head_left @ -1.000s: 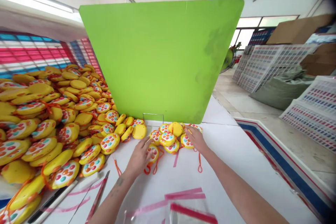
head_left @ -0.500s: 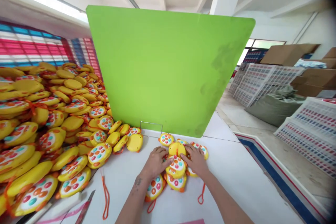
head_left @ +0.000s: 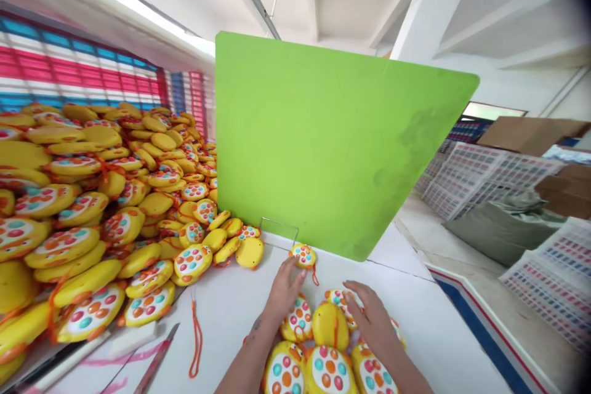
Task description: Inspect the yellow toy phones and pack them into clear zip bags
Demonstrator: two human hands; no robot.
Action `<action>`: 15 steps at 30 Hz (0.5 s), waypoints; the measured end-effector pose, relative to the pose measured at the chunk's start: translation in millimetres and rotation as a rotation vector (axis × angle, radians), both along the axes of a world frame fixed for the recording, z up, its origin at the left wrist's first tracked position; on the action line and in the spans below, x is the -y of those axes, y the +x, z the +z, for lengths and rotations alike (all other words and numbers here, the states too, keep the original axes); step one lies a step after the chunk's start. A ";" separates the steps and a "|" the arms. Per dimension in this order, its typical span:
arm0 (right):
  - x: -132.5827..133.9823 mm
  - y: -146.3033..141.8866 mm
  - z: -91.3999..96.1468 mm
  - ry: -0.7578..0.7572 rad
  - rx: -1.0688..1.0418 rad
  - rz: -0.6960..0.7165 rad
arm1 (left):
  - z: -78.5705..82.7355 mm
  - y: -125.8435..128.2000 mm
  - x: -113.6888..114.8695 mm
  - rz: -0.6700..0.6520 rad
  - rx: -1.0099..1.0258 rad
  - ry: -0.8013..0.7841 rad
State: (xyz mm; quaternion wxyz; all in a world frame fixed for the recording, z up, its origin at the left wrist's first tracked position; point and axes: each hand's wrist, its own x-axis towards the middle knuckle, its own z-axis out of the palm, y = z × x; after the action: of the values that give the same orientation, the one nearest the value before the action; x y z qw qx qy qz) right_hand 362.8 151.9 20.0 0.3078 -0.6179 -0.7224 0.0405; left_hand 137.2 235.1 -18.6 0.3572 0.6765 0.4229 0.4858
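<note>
My left hand (head_left: 284, 292) is open, its fingers stretched toward a yellow chick-shaped toy with coloured buttons (head_left: 303, 255). The fingertips are at that toy's edge; I cannot tell whether they touch. Close to me lies a cluster of similar toys, among them a face-down yellow toy (head_left: 330, 325) and a button-side-up toy (head_left: 329, 370). My right hand (head_left: 373, 315) stays open at the cluster's right side, fingers extended over a toy (head_left: 339, 300) that it partly hides. Neither hand holds anything.
A big heap of the same toys (head_left: 138, 209) fills the left side. A green board (head_left: 332, 148) stands behind a wire bracket (head_left: 279, 226). At the lower left lie a loose orange cord (head_left: 195, 338) and a red-handled knife (head_left: 157, 360). Boxes (head_left: 526, 134) and a sack (head_left: 503, 215) stand beyond.
The cluster of toys has come nearer to me and is more spread out. My hands have moved apart, the left reaching to the far toy. The camera view has shifted too.
</note>
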 end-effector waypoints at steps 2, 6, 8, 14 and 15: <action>-36.8 -18.3 11.7 -0.030 0.036 0.102 | -0.1 -1.9 -1.6 0.033 0.035 -0.033; -104.7 -54.9 10.3 -0.124 0.117 0.208 | 0.7 -5.4 -4.6 0.073 0.053 -0.064; -123.5 -64.6 3.3 -0.142 0.137 0.233 | -0.1 -6.1 -6.1 0.077 0.029 -0.057; -109.2 -53.4 20.7 -0.276 0.240 0.331 | -9.3 0.9 -3.2 0.034 -0.132 -0.043; -98.0 -52.8 30.3 -0.291 0.259 0.331 | -10.9 2.1 -2.1 0.007 -0.164 -0.032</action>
State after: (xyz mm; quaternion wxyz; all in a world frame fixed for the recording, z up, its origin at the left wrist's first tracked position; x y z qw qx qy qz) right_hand 310.1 249.9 50.3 0.1096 -0.5291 -0.8336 0.1144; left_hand 139.3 237.3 -29.5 0.3305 0.7067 0.4606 0.4233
